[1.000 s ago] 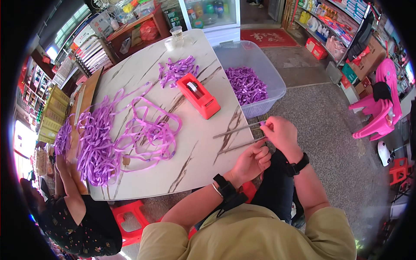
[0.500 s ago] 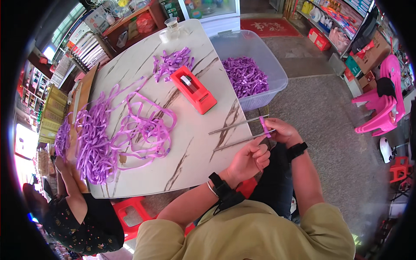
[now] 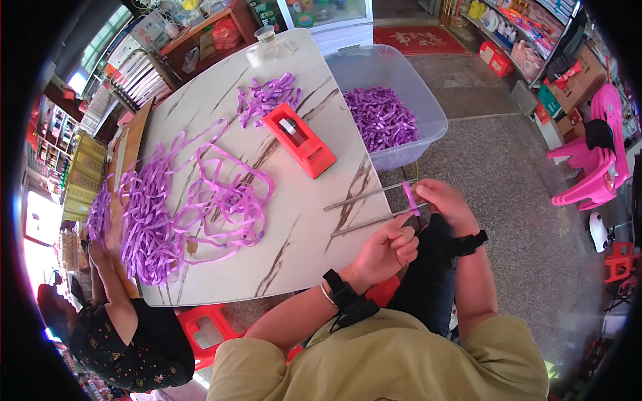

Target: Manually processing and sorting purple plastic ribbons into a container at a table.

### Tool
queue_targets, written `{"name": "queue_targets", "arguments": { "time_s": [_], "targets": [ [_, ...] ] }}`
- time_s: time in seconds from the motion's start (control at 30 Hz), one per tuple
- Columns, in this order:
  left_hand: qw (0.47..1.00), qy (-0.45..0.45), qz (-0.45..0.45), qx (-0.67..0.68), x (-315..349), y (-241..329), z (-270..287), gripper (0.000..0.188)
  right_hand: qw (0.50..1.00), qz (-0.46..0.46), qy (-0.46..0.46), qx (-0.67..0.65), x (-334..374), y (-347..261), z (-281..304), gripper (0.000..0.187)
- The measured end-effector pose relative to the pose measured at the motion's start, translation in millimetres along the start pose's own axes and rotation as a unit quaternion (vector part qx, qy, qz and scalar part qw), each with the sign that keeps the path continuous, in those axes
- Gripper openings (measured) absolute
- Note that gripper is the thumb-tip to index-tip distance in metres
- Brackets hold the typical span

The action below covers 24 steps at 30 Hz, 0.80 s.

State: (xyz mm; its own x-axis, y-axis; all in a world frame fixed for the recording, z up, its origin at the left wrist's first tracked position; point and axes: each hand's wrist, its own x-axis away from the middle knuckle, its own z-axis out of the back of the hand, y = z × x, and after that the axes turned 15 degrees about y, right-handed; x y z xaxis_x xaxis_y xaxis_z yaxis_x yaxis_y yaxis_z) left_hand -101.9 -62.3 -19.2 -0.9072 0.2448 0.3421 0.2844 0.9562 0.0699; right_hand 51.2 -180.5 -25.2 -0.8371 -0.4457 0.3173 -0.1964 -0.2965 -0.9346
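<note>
Two thin metal rods [image 3: 361, 199] jut out past the right edge of the marble-patterned table [image 3: 294, 267]. Around their outer ends runs a short loop of purple ribbon [image 3: 410, 198]. My right hand [image 3: 449, 202] is closed beside the loop, with thumb and fingertips pinching the ribbon at the rod ends. Just below the nearer rod is my left hand [image 3: 386, 250], its index finger reaching to the ribbon's lower end and its other fingers curled in. Whatever those fingers may hold is hidden.
On the table are a red tape dispenser [image 3: 301, 142], a small ribbon pile [image 3: 269, 97], long tangled ribbons [image 3: 150, 220] and clear cups [image 3: 265, 37]. A translucent bin [image 3: 428, 130] of purple ribbon pieces stands beside it. Another person [image 3: 127, 334] sits at left.
My right hand has shifted slightly right, and its wrist lies a little lower. My left index finger stays beside the rod. The ribbon loop remains around the rods.
</note>
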Motion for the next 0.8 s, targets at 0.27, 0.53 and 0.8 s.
{"name": "queue_targets", "arguments": {
  "time_s": [0.27, 0.53, 0.8],
  "targets": [
    [1.000, -0.005, 0.003, -0.009, 0.1, 0.8, -1.1, 0.044, 0.955, -0.135, -0.079, -0.252, -23.7, 44.7, -14.8, 0.029],
    [1.000, -0.020, -0.002, -0.007, -2.9, -0.4, 2.1, 0.043, 0.825, -0.158, -0.185, -0.510, -37.0, 95.1, -44.6, 0.025],
    [1.000, -0.026, -0.004, -0.006, -3.4, -0.7, 4.9, 0.043, 0.881, -0.187, -0.139, -0.412, -3.9, 33.4, -23.1, 0.036]
  ]
}}
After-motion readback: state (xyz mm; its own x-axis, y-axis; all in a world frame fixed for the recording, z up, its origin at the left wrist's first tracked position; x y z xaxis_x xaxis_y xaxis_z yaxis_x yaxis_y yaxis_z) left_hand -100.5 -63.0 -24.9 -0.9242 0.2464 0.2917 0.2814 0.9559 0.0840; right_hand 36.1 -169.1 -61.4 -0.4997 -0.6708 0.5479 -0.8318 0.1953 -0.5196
